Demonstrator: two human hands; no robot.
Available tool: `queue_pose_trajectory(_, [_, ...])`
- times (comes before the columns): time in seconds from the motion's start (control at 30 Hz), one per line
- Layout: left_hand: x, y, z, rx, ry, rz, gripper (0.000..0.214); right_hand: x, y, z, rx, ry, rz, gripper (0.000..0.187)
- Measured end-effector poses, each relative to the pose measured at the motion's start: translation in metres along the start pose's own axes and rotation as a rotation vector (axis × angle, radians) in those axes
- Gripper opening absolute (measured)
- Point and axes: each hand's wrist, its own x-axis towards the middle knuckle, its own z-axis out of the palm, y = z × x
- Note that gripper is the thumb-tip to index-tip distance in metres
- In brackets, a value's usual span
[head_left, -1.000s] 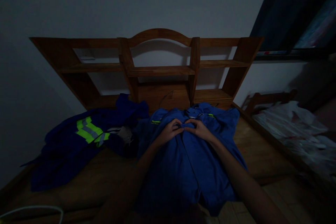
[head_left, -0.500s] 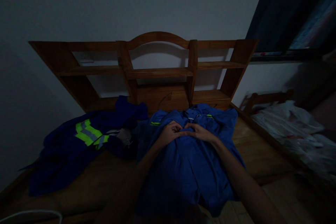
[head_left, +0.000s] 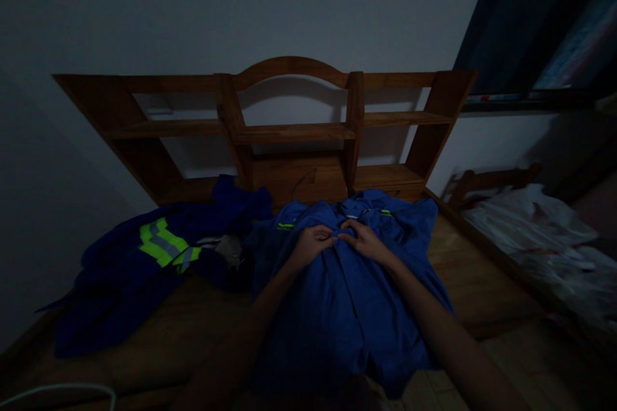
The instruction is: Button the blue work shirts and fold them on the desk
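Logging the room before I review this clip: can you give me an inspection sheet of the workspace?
Surface: wooden platform, dimly lit.
Job's things: blue jacket spread flat, collar away from the person.
Clutter: second blue garment with reflective stripes, left; white bags, right.
Hands: left hand and right hand pinch the jacket front below the collar.
Cables: white cable, near-left corner.
Surroundings: wooden shelf unit against the wall.
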Motion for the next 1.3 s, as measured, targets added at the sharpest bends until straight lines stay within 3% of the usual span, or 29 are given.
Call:
queue_pose_trajectory(0.27, [0.001, -0.011, 0.007, -0.043, 0.068, 0.0, 0.035, 0.001, -0.006, -0.005, -0.043, 0.041, -0.018, 0.02])
queue_pose_trajectory(0.5, [0.0, -0.01, 0.007, -0.059, 0.047, 0.015, 0.034, 0.001, -0.004, -0.006, -0.016, 0.054, 0.005, 0.023])
queue_pose_trajectory(0.8, [-0.002, -0.001, 0.005, -0.051, -0.023, 0.002, 0.036, 0.003, 0.005, -0.012, 0.156, -0.108, 0.017, 0.028])
queue_pose_trajectory(1.13, [0.001, -0.014, 0.012, -0.098, 0.077, -0.011, 0.034, 0.001, -0.001, -0.006, 0.017, 0.007, -0.012, 0.02])
queue_pose_trajectory(1.3, [0.003, -0.014, 0.013, -0.126, 0.114, -0.037, 0.032, 0.001, -0.004, -0.006, 0.013, -0.002, -0.02, 0.02])
